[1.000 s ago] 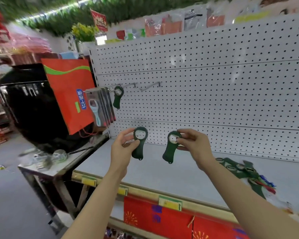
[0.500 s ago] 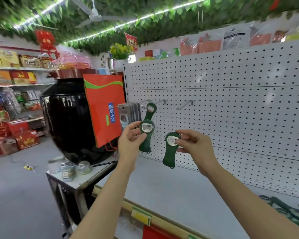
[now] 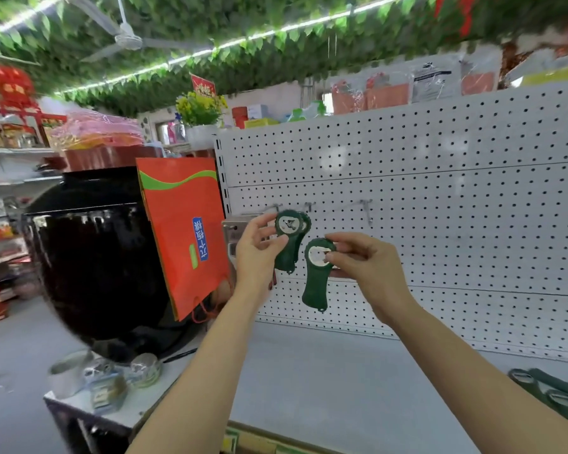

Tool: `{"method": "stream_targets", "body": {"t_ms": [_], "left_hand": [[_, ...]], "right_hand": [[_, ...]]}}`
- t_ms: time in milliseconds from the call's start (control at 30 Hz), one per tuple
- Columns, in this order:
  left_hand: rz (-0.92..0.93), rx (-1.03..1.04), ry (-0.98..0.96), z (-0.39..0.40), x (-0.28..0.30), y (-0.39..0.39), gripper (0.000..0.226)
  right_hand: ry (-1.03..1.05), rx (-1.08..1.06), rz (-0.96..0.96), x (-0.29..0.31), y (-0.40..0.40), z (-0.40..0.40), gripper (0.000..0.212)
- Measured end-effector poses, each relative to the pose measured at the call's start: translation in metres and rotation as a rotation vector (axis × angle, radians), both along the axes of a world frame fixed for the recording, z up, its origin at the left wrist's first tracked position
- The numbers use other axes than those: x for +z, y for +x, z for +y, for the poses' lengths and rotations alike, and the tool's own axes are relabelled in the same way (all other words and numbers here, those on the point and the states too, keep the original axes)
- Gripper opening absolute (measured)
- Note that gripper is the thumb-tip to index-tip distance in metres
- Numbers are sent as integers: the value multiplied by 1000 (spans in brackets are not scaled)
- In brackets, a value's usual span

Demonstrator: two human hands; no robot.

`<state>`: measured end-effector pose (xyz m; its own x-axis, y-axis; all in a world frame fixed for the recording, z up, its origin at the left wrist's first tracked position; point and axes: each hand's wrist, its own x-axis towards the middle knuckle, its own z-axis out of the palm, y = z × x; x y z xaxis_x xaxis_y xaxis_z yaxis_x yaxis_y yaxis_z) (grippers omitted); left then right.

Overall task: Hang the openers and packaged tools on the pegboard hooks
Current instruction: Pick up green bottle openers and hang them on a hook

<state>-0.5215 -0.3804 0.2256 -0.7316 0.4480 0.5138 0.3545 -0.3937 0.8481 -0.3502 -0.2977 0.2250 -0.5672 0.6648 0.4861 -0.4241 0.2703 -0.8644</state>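
My left hand pinches a dark green bottle opener by its round head, up at a hook on the white pegboard. Another green opener hangs just behind it, mostly hidden. My right hand pinches a second green opener by its head, handle hanging down, slightly lower and to the right. An empty hook sticks out further right. More green openers lie in a pile on the shelf at the lower right. Packaged tools hang left of my left hand, partly hidden.
An orange gift bag leans against a large black jar left of the pegboard. A small side table holds cans and jars. The grey shelf runs below the pegboard.
My left hand has risen with its opener from shelf height to the hook holding the hung opener. My right hand followed upward. The view tilted up and left.
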Motion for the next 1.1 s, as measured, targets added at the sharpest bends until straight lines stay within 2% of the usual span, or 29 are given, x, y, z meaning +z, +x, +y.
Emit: {"method": "stream_targets", "body": {"t_ms": [200,433,700,933,1100], "left_hand": [[48,-42,-52,18,-2,-14,43],[62,22,-122,43,-4,-24,39],[287,101,-221,27,0,-42,50],[489,101,-77,-10,11,-27,37],[551,91,-98,-6,8,-23,38]], "right_hand": [[17,-49,18,4,-10,-6,26],[52,-69,-1,13,-21,7,26],[83,-31,27,20,-50,7,25],[94,-65,65,26,-72,7,25],[90,-85,58,23,-83,16,26]]}}
